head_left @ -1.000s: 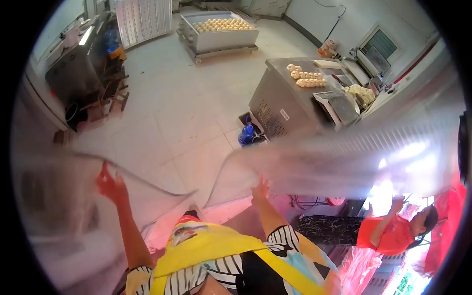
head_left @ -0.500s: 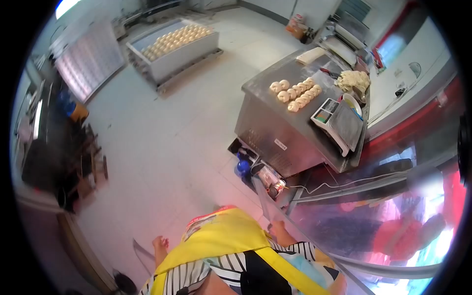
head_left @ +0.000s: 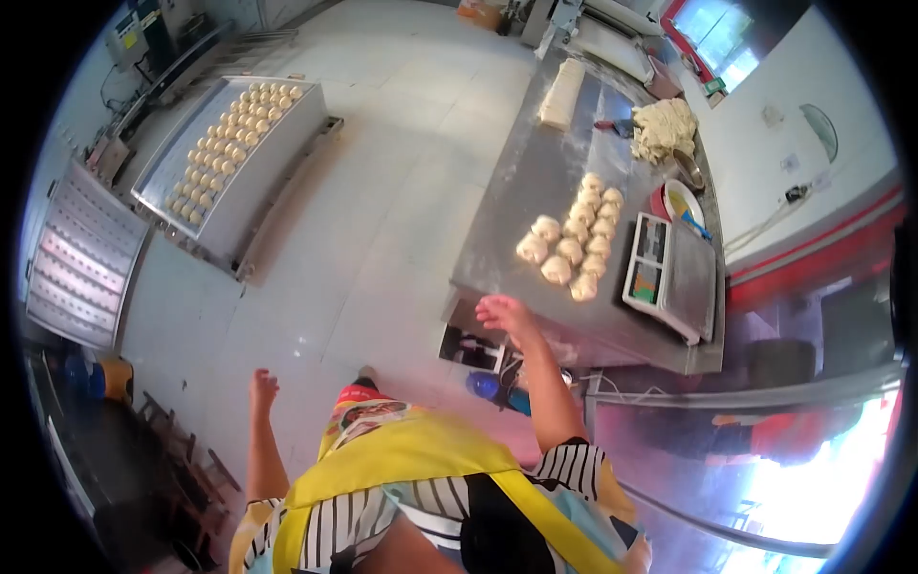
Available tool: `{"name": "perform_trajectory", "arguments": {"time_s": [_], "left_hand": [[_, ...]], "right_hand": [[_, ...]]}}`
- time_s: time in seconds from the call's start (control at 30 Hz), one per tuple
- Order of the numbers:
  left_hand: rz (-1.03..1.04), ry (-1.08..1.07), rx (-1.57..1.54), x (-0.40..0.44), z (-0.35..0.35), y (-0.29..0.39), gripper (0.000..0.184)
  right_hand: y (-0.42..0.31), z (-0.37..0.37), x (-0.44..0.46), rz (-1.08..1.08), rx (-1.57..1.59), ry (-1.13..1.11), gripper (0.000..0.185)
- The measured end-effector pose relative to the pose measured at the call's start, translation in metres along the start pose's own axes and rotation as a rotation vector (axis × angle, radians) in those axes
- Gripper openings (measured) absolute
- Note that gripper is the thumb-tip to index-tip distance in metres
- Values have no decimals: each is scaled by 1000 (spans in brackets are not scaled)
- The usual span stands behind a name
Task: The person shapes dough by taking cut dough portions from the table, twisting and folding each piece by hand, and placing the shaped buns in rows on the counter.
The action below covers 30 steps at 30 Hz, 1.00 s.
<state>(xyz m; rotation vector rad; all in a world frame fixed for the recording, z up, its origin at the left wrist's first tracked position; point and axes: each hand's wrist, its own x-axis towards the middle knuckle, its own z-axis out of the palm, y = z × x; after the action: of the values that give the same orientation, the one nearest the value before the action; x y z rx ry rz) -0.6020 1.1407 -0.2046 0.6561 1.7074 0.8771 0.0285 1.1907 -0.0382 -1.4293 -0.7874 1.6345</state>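
My left hand hangs over the floor at lower left, its fingers curled and too small to make out fully. Near the front corner of the steel table, my right hand is raised with its fingers apart and nothing in them. Several pale dough balls lie in rows on that table. Right of them stands a white scale. Farther back are a long dough strip and a heap of dough.
A wheeled bin with rows of dough balls stands at upper left. Perforated trays lean at far left, above wooden stools. Blue bottles sit low by the table. A clear curtain hangs at lower right.
The view has moved past the clear curtain, which both hands were at earlier, and closer to the steel table. My right hand has risen toward the table corner; the curtain now hangs at right.
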Motion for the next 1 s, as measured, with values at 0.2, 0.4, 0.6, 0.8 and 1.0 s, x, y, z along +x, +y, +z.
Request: {"name": "perform_trajectory", "arguments": {"time_s": [0.2, 0.4, 0.6, 0.8, 1.0], "left_hand": [[484, -142, 553, 150, 133, 258, 29], [783, -265, 952, 214, 249, 397, 37], [813, -471, 1237, 331, 253, 437, 37], [767, -507, 1246, 402, 335, 527, 37], [924, -861, 1161, 450, 547, 596, 36]], "right_hand": [[-185, -56, 181, -279, -6, 345, 34], [-282, -223, 359, -178, -70, 771, 66], [-281, -337, 502, 76, -380, 1266, 66], [-285, -358, 533, 111, -394, 1053, 59], [-304, -319, 494, -81, -334, 976, 50]]}}
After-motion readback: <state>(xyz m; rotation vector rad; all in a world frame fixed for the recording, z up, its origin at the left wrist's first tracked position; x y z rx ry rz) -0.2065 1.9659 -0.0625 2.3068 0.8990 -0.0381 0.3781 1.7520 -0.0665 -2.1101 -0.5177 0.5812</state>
